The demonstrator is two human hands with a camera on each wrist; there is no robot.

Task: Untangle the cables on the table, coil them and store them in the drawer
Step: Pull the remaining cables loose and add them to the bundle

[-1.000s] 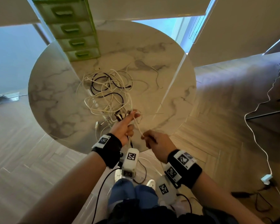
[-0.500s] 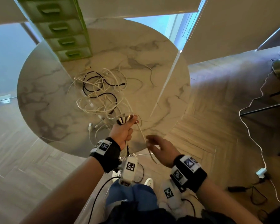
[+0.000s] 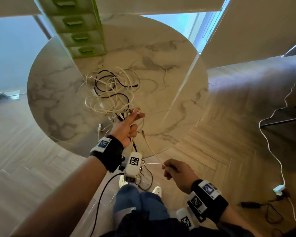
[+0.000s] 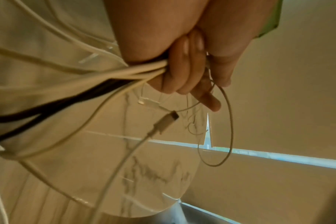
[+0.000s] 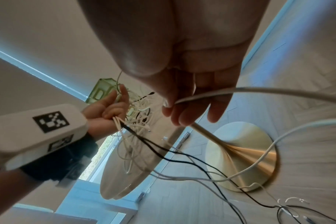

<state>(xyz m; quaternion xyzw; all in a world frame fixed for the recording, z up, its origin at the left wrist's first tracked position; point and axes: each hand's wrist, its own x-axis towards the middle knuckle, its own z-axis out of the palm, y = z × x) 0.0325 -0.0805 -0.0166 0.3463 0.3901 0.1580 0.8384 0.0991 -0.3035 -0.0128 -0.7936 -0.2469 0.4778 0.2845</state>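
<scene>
A tangle of white and black cables (image 3: 112, 93) lies on the round marble table (image 3: 58, 100). My left hand (image 3: 126, 127) grips a bunch of white and black cable strands (image 4: 128, 74) near the table's front edge, with connector ends sticking out above the fingers. A loose white plug (image 4: 166, 121) dangles below that hand. My right hand (image 3: 176, 171) is off the table's front edge and pinches a single white cable (image 5: 211, 94) between thumb and fingers. That strand runs up toward the left hand.
A green drawer unit (image 3: 79, 28) stands at the table's far left, drawers closed. The table's brass foot (image 5: 244, 153) and wooden floor lie below. A white charger and cord (image 3: 278, 192) trail over the floor to the right. Loose plugs (image 3: 100, 127) rest near the front edge.
My right hand has drawn back from beside the left hand toward my body, pulling one white cable out with it. The left hand keeps its grip on the bundle.
</scene>
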